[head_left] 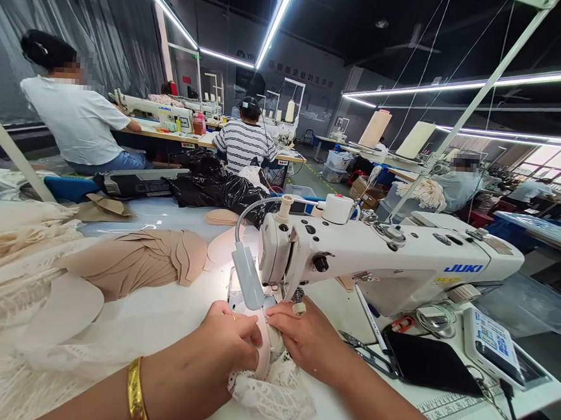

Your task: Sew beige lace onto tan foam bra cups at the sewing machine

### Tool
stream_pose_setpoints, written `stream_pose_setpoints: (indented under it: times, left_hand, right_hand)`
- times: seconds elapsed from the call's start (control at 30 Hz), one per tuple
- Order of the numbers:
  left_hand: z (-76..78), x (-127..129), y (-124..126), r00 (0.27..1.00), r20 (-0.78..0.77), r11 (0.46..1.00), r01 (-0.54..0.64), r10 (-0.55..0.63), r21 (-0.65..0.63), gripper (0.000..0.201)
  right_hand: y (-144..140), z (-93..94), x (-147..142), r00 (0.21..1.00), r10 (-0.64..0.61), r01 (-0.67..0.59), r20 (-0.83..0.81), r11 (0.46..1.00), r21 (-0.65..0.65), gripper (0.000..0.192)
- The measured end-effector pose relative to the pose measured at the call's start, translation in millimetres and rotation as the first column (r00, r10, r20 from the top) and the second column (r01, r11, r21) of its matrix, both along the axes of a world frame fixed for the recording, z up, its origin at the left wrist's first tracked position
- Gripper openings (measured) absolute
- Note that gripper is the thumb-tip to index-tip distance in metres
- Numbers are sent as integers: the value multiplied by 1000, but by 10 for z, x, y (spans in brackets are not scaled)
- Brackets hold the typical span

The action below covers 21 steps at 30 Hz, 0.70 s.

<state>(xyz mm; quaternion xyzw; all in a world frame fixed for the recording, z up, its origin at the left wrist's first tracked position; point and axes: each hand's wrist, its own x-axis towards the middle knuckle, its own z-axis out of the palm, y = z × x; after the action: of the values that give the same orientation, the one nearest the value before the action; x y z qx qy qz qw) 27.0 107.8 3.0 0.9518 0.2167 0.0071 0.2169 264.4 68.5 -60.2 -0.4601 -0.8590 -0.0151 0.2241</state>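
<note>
While the needle end of the JUKI sewing machine stood lit by its small gooseneck lamp, I was in the middle of a seam, as I judged it, feeding a beige bra cup with white lace in toward the presser foot. My left hand was curled down over the near left side of the piece, fingers closed on the fabric and pressing it flat to the worktop; a gold bangle sat on that wrist. My right hand lay just beside it on the other side, fingertips pinching the cup's edge close to the foot, a ring on one finger. So the piece lay between my two hands and partly under them, its loose lace spilling back toward me, its front end touching the needle area; I could not see the needle itself. The next move, I reckoned, called for steady, even guiding of the curved edge with fingers kept clear of the needle. A pile of cut beige cups lay well off to the left, and scissors and a black phone to my right.
</note>
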Motion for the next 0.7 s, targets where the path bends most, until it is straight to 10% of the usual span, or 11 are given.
stream_pose_setpoints:
  times: [0.7]
  left_hand:
    - [-3,-113,246,979,103,964,153,-178,218,26]
  right_hand:
    - [-106,133,-85,991,134,-134,-29,991,-1,30]
